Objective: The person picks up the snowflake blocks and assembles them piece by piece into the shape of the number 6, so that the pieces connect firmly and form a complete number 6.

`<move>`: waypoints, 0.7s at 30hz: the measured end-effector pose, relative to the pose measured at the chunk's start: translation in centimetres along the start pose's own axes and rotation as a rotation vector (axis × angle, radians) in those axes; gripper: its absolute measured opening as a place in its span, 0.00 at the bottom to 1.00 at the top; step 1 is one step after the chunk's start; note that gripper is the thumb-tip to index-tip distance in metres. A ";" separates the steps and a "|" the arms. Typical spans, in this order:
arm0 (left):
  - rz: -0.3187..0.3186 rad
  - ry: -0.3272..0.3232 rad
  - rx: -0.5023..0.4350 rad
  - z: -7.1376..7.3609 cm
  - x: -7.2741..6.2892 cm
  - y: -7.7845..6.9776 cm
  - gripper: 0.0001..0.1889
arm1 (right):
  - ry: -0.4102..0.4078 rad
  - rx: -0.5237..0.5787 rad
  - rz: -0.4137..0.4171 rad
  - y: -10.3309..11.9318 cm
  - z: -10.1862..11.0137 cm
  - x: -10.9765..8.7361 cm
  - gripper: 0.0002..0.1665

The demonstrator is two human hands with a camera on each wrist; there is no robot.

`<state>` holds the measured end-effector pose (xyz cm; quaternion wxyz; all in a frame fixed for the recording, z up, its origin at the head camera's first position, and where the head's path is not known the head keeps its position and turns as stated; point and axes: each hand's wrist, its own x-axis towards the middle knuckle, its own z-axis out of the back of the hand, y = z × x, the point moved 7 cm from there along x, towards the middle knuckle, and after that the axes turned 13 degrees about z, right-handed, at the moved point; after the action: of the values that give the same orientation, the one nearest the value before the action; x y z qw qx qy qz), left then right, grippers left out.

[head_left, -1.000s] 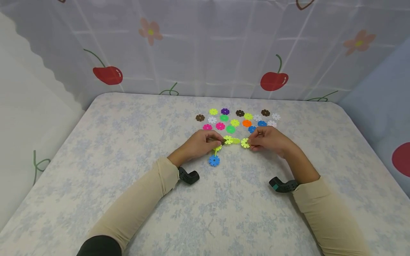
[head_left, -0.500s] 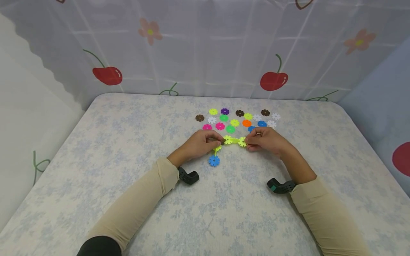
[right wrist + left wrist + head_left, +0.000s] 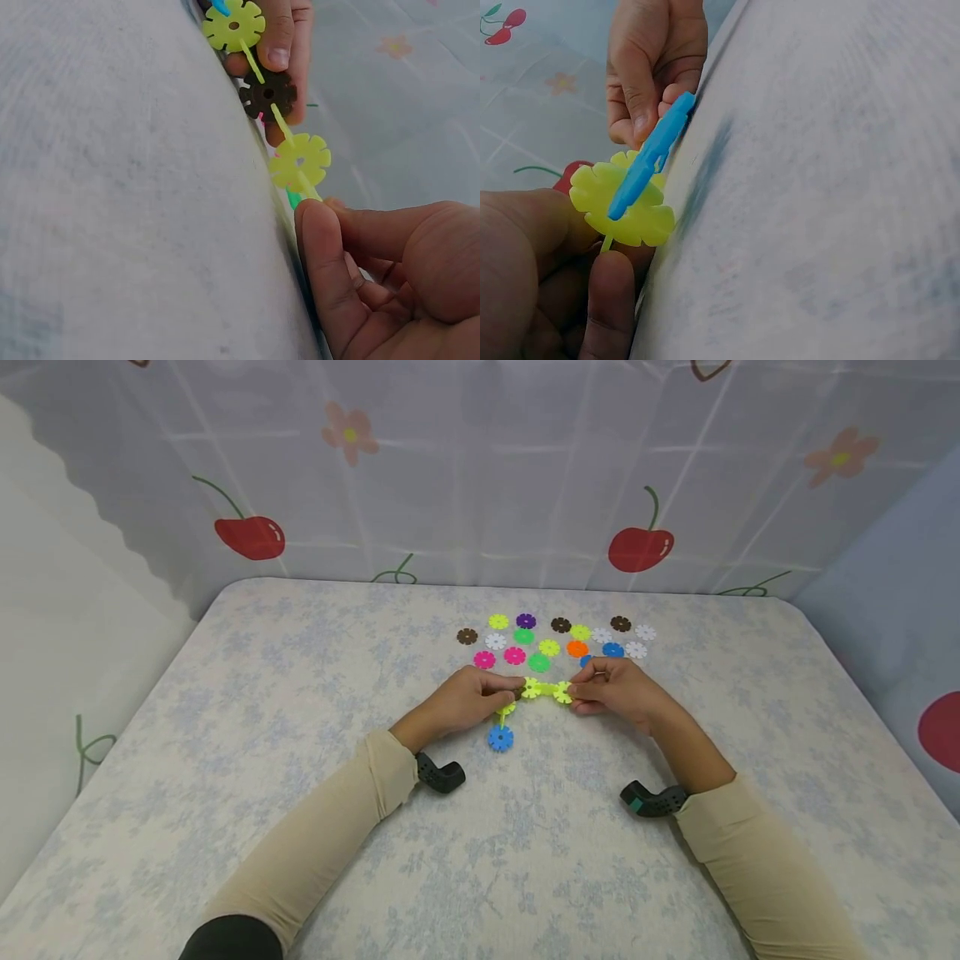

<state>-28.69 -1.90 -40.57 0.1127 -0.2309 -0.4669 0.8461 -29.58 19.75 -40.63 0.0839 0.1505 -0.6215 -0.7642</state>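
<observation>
Both hands hold a chain of slotted interlocking discs. My left hand (image 3: 468, 700) pinches it at a dark brown disc (image 3: 268, 95), mostly hidden by the fingers in the head view. From there a yellow disc (image 3: 607, 196) leads to a blue disc (image 3: 501, 739) at the near end, edge-on in the left wrist view. On the other side, a yellow disc (image 3: 531, 687) and a tilted yellow one (image 3: 547, 690) reach toward my right hand (image 3: 611, 692). Its thumb and fingertips pinch the right-end yellow disc (image 3: 562, 692), which meets the tilted one.
Beyond the hands, several loose discs lie spread on the patterned tablecloth (image 3: 337, 643), among them an orange disc (image 3: 577, 649), a purple disc (image 3: 526, 621) and a pink disc (image 3: 514, 656). A cherry-print curtain (image 3: 465, 468) hangs behind the table.
My right hand has moved left with its yellow disc, and the gap between that disc and the chain has closed. My left hand has stayed almost still.
</observation>
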 end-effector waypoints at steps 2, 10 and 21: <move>0.005 0.015 -0.017 0.0 0.0 0.0 0.16 | -0.012 0.000 0.005 0.0 -0.1 0.0 0.04; 0.013 0.056 -0.050 0.0 0.0 0.0 0.16 | -0.039 -0.035 0.031 0.2 -0.8 0.1 0.04; 0.013 0.020 -0.042 0.2 0.2 0.2 0.15 | 0.006 -0.171 0.031 0.2 -0.4 0.0 0.12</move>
<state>-28.96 -2.09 -40.67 0.1072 -0.2447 -0.4818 0.8346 -29.43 19.34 -40.47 0.1100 0.1356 -0.5560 -0.8127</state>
